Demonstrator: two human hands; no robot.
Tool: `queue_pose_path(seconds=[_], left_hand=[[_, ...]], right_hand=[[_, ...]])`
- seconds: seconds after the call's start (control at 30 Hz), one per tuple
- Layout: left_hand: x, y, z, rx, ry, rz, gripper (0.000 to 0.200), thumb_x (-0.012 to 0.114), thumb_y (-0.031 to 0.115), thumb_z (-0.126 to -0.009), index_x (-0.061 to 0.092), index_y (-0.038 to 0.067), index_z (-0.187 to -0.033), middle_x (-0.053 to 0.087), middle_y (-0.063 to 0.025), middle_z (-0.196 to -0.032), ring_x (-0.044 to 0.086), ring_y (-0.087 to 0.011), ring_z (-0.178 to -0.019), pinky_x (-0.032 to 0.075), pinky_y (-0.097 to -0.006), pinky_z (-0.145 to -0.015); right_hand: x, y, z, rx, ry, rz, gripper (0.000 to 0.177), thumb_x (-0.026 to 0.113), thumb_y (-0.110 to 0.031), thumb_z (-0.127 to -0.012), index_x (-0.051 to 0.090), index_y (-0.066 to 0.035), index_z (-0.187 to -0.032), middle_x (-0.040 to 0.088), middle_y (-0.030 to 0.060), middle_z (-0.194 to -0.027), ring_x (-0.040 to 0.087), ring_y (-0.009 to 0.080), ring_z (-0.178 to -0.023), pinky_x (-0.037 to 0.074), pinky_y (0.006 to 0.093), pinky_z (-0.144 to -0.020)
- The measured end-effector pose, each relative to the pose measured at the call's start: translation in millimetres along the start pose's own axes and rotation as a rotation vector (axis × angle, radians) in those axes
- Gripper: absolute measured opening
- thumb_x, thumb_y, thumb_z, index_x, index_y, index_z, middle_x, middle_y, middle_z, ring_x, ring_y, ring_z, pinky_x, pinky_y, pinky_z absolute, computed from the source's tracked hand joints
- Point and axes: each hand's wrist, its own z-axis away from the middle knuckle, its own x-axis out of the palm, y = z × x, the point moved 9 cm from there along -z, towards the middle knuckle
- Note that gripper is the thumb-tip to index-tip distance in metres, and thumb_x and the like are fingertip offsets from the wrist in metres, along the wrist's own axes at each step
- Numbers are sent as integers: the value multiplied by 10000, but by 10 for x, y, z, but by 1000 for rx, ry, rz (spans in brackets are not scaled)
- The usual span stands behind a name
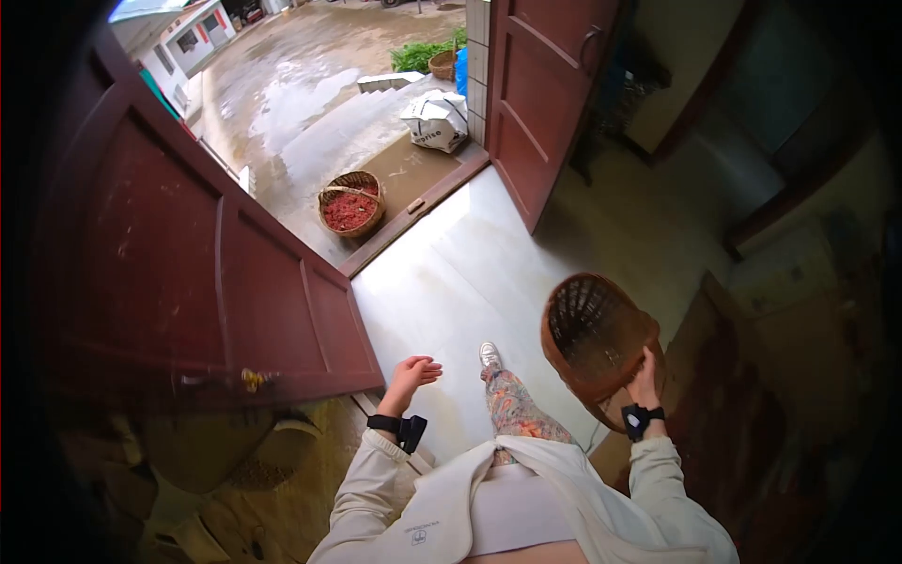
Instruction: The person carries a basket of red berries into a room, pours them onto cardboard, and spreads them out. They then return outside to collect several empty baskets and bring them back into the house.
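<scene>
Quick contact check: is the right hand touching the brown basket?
Touching. The head view shows the right hand holding the brown basket at its rim, fingers against the edge with no visible gap.

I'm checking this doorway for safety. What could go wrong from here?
A foot might catch on the long, reddish-brown wooden threshold and knock the round, tan wicker basket of small red pieces just outside. The brown, rounded woven basket is held at one side by only the right hand, so it could tip or slip. The broad, grey-brown hard-surfaced yard looks wet and may be slippery.
</scene>
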Motion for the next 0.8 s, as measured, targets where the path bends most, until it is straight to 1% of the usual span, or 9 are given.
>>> queue_pose_path(seconds=[0.07, 0.13, 0.3, 0.4, 0.43, 0.6, 0.67, 0.73, 0.8], left_hand=[[-366, 207, -280, 9, 172, 39, 256, 419, 131, -888, 509, -47, -1048, 623, -181, -948, 637, -245, -826, 519, -306, -715], [-913, 420, -422, -66, 447, 92, 238, 404, 120, -891, 507, -39, -1036, 625, -174, -934, 640, -236, -794, 523, -292, -665], [-1512, 1234, -625, 9, 612, 245, 234, 391, 110, -889, 503, -40, -1030, 624, -168, -919, 639, -220, -773, 522, -274, -633], [-1822, 1498, -944, 38, 670, 285, 242, 389, 117, -891, 499, -45, -1032, 622, -174, -917, 637, -220, -772, 525, -280, -641], [-1918, 1549, -1103, 32, 687, 329, 242, 389, 119, -892, 500, -45, -1031, 621, -177, -917, 637, -222, -775, 526, -284, -647], [-2552, 1841, -2305, -13, 711, 485, 240, 423, 140, -885, 511, -39, -1018, 618, -184, -914, 634, -250, -785, 521, -313, -661], [-2786, 2090, -2771, -76, 728, 545, 239, 445, 150, -879, 515, -35, -1014, 619, -180, -911, 633, -255, -788, 517, -319, -660], [-2924, 2529, -3350, -25, 672, 493, 236, 454, 151, -875, 517, -33, -1009, 619, -179, -910, 632, -253, -793, 516, -318, -665], [-2976, 3106, -3816, 13, 635, 431, 248, 436, 160, -886, 507, -37, -1020, 617, -184, -916, 630, -254, -802, 513, -315, -683]], right_hand=[[585, -3, -754, -32, -21, 10, 545, 520, -532, -803, 479, -127, -1164, 503, 38, -1136, 467, 190, -1055, 362, 360, -939], [1408, 59, -1314, 102, -75, 14, 480, 504, -521, -816, 494, -127, -1089, 514, 18, -1042, 483, 176, -984, 375, 351, -901], [2950, 73, -2858, 118, -151, 131, 396, 518, -493, -820, 525, -119, -948, 519, -16, -905, 496, 139, -906, 394, 334, -860], [3946, -47, -3418, 158, -169, 188, 473, 518, -498, -816, 512, -80, -1037, 526, 31, -975, 506, 164, -933, 393, 350, -880], [4261, -115, -3633, 136, -130, 212, 361, 484, -479, -842, 520, -128, -918, 545, 21, -827, 546, 169, -793, 445, 337, -768], [5749, -280, -4588, 117, -258, 264, 392, 455, -476, -851, 530, -127, -1013, 571, 22, -922, 551, 167, -856, 437, 336, -801], [6163, -308, -4921, 121, -197, 224, 408, 482, -481, -837, 517, -89, -946, 569, 55, -814, 567, 186, -743, 462, 344, -716], [6633, -420, -5355, 72, -271, 219, 429, 467, -449, -865, 519, -87, -1087, 565, 19, -998, 532, 158, -933, 408, 317, -855], [7201, -641, -5488, 93, -221, 254, 463, 457, -440, -875, 497, -77, -1159, 539, 1, -1101, 480, 149, -1045, 344, 305, -940]])
